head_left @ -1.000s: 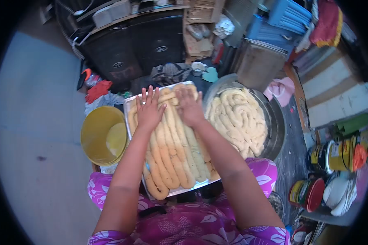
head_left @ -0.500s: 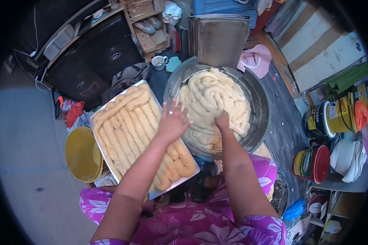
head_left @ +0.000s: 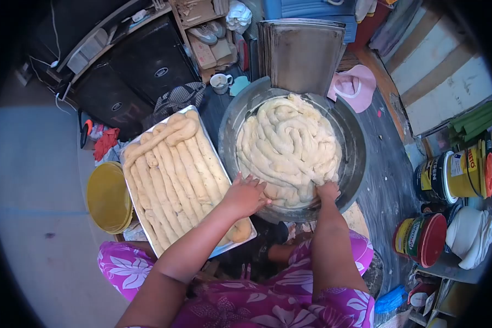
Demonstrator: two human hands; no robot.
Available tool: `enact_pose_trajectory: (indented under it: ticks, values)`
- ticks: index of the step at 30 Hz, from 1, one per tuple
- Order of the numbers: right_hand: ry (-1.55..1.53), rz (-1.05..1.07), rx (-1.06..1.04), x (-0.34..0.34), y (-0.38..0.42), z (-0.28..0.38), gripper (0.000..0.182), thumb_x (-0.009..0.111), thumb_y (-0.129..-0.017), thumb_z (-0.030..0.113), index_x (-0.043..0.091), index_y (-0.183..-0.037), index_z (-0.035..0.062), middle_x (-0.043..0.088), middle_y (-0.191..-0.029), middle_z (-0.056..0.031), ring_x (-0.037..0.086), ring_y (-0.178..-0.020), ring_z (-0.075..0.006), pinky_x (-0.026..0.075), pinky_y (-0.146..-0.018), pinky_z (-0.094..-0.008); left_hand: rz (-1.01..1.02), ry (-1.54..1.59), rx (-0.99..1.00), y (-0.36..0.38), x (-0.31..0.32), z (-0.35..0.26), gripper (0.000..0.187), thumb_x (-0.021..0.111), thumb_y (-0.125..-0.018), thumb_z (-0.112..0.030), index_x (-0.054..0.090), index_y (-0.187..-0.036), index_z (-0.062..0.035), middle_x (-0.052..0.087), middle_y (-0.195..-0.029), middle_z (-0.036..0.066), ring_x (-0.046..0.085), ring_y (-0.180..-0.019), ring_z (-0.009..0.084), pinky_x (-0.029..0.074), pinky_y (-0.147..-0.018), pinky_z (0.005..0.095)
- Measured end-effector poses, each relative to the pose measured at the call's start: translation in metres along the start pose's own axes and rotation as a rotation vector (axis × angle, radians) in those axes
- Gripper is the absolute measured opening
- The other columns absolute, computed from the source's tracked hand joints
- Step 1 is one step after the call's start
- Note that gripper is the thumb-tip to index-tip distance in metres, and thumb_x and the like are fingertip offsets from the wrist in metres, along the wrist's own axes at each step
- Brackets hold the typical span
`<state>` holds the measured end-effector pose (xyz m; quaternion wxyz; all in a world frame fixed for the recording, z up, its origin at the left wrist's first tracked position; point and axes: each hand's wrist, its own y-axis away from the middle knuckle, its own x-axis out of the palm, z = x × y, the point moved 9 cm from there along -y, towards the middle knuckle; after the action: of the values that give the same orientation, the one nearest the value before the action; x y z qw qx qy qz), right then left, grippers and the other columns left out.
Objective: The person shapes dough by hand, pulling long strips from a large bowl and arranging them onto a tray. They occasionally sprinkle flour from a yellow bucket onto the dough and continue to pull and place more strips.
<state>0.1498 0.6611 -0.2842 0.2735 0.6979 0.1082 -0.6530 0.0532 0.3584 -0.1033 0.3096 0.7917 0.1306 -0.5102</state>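
A large round basin holds a heap of thick, coiled pale dough. My left hand lies over the basin's near left rim, fingers spread, with the fingertips by the dough's lower edge. At the lower right of the heap, my right hand has its fingers curled against the dough; their tips are partly hidden. Left of the basin is a shallow metal tray with several long dough rolls side by side and a few laid across the far end. My left forearm passes over the tray's near right corner.
Stacked dark baking sheets stand behind the basin, beside a pink cap. A mug sits beyond the tray. A yellow bucket is at left; a red-lidded tub and other buckets stand at right.
My left hand has moved from the basin's left side down to its near rim. My right hand has shifted from the dough's middle to its lower right edge. The view has shifted slightly.
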Motion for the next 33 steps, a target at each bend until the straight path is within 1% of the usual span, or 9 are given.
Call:
enact_pose_trajectory:
  ticks: [2,6,11,17,19,22,25,29,33]
  values:
    - [-0.186,0.193,-0.076,0.023,-0.014,-0.004,0.047,0.065,-0.072,0.033,0.056,-0.107,0.0029,0.061,-0.104,-0.0155,0.06,-0.093,-0.028,0.045,-0.083,-0.0402,-0.006,0.049,0.0,0.01,-0.005,0.0,0.059,0.044,-0.088,-0.049,0.045,-0.129,-0.0062,0.047,-0.13,0.016,0.036,-0.127,0.0328,0.018,-0.108,0.051]
    - [-0.743,0.177,-0.203,0.058,-0.097,-0.012,0.049,0.062,-0.075,0.028,0.053,-0.115,0.0018,0.06,-0.105,-0.0211,0.06,-0.098,-0.0287,0.046,-0.084,-0.0382,-0.08,0.292,-0.006,0.022,-0.033,0.002,0.055,0.05,-0.087,-0.041,0.047,-0.126,-0.0034,0.052,-0.123,0.019,0.046,-0.116,0.0351,0.03,-0.102,0.0459]
    - [-0.513,0.127,-0.242,-0.065,-0.045,0.007,0.051,0.068,-0.066,0.026,0.058,-0.111,0.0034,0.06,-0.108,-0.0243,0.058,-0.102,-0.0336,0.045,-0.089,-0.0369,-0.225,0.37,0.061,0.05,-0.045,-0.01,0.052,0.054,-0.086,-0.038,0.05,-0.123,-0.001,0.054,-0.119,0.022,0.051,-0.109,0.0367,0.038,-0.096,0.0406]
    - [0.036,0.424,-0.282,0.024,-0.063,-0.003,0.054,0.067,-0.067,0.024,0.057,-0.119,0.0094,0.058,-0.118,-0.0139,0.056,-0.108,-0.03,0.043,-0.092,-0.0388,-0.175,0.346,0.09,0.047,-0.03,-0.014,0.051,0.055,-0.086,-0.037,0.051,-0.122,-0.0008,0.055,-0.115,0.023,0.05,-0.108,0.037,0.039,-0.095,0.0399]
    - [0.082,0.286,-0.161,0.04,-0.044,-0.018,0.05,0.068,-0.069,0.027,0.059,-0.115,0.01,0.056,-0.121,-0.0127,0.055,-0.111,-0.0287,0.042,-0.095,-0.0393,-0.153,0.329,0.085,0.036,-0.024,-0.01,0.051,0.055,-0.086,-0.037,0.051,-0.121,-0.001,0.055,-0.115,0.022,0.05,-0.108,0.0369,0.039,-0.095,0.0396]
    - [0.312,0.32,-0.333,0.041,-0.012,-0.005,0.042,0.06,-0.074,0.026,0.058,-0.113,0.01,0.056,-0.121,-0.0132,0.055,-0.11,-0.0283,0.038,-0.098,-0.0414,-0.141,0.334,0.121,0.025,-0.017,-0.009,0.051,0.054,-0.086,-0.037,0.049,-0.123,-0.002,0.054,-0.117,0.021,0.048,-0.11,0.036,0.037,-0.097,0.0398]
    - [0.175,0.301,-0.222,0.04,-0.025,-0.002,0.041,0.057,-0.078,0.023,0.053,-0.116,0.009,0.055,-0.122,-0.0123,0.053,-0.114,-0.0261,0.034,-0.101,-0.0445,-0.109,0.383,0.086,0.015,-0.018,-0.007,0.051,0.054,-0.086,-0.037,0.049,-0.123,-0.0022,0.054,-0.118,0.021,0.048,-0.111,0.0363,0.036,-0.098,0.04]
    - [-0.083,0.214,-0.176,0.031,-0.039,-0.014,0.039,0.056,-0.076,0.025,0.055,-0.109,0.0041,0.06,-0.106,-0.0201,0.057,-0.105,-0.0325,0.042,-0.091,-0.0425,-0.102,0.389,0.084,0.007,-0.014,-0.005,0.05,0.054,-0.086,-0.037,0.049,-0.122,-0.0022,0.054,-0.118,0.021,0.048,-0.112,0.0365,0.036,-0.098,0.0403]
    - [-1.01,0.044,-0.122,0.027,-0.083,-0.015,0.026,0.052,-0.075,0.02,0.058,-0.091,0.0003,0.062,-0.091,-0.0196,0.061,-0.081,-0.0312,0.048,-0.073,-0.0387,-0.063,0.414,0.074,0.004,-0.016,-0.003,0.05,0.054,-0.086,-0.036,0.049,-0.123,-0.0023,0.053,-0.119,0.021,0.048,-0.113,0.038,0.037,-0.097,0.0415]
